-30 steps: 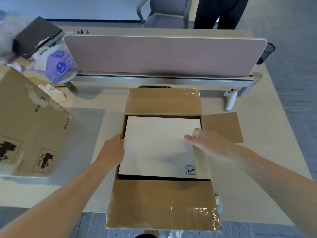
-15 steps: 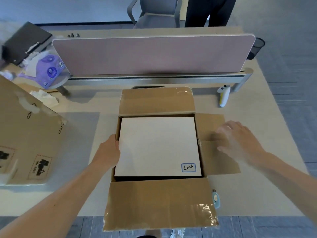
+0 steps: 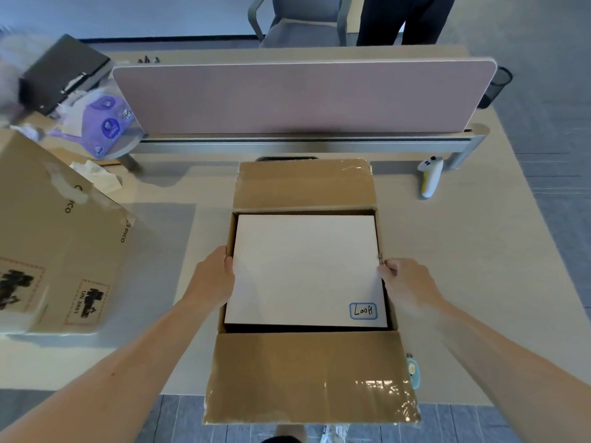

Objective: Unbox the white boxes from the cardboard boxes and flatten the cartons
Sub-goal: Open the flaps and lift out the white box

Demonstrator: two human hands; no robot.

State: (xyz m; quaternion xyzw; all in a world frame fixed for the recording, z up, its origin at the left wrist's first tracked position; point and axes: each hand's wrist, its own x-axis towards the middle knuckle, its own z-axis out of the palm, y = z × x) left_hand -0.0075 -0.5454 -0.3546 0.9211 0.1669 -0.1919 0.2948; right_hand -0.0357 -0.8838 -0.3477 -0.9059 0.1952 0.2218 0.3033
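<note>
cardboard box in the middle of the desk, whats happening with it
A person is unpacking the open brown cardboard carton on the beige desk. The flat white box sits inside, not yet lifted out. The left hand and right hand grip its side edges, fingers tucked down beside the carton walls. A second cardboard carton lies at the left.

White box (image 3: 303, 270), near right corner: handwritten mark (image 3: 363, 311) in a blue-outlined frame, reads "Loo" plus one more character, 4 or A, cannot tell. Closed carton (image 3: 38, 238) at left of the tabletop: "PICO" printed (image 3: 125, 233) along one edge, a partial "ICO" (image 3: 67, 207) further up. Hazard label (image 3: 87, 303) on its side reads "UN 3481". A second label at the frame edge is too blurred to read.
</note>
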